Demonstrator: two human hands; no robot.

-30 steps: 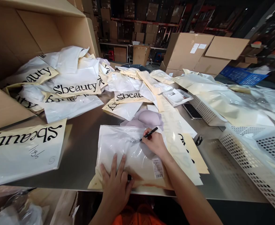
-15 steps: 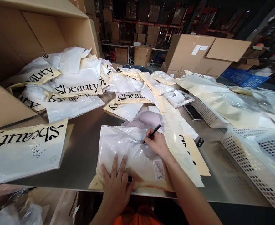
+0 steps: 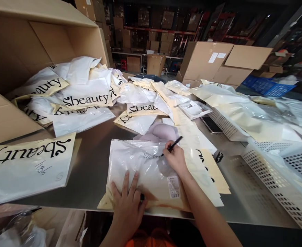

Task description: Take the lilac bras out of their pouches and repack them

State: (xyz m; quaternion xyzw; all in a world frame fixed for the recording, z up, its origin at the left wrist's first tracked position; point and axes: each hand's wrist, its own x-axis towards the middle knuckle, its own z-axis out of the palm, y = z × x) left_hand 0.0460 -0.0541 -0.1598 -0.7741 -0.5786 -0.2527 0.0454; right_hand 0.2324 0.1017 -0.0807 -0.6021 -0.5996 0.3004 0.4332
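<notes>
A clear plastic bag with a printed barcode label lies flat at the table's front edge. Across its lower part my left hand rests with fingers spread, a black pen cap tucked between thumb and forefinger. My right hand is closed round a black marker pen, its tip on the bag's upper part. Dark handwriting runs just left of the tip. Behind the bag lies lilac molded fabric, partly covered.
An open cardboard box at left spills printed bags. Another bag with handwriting lies front left. White perforated baskets stand at right, near a phone. More cardboard boxes stand behind.
The pen tip has moved a little to the right, and more handwriting shows on the bag. My left hand stays in place. The view has tilted slightly.
</notes>
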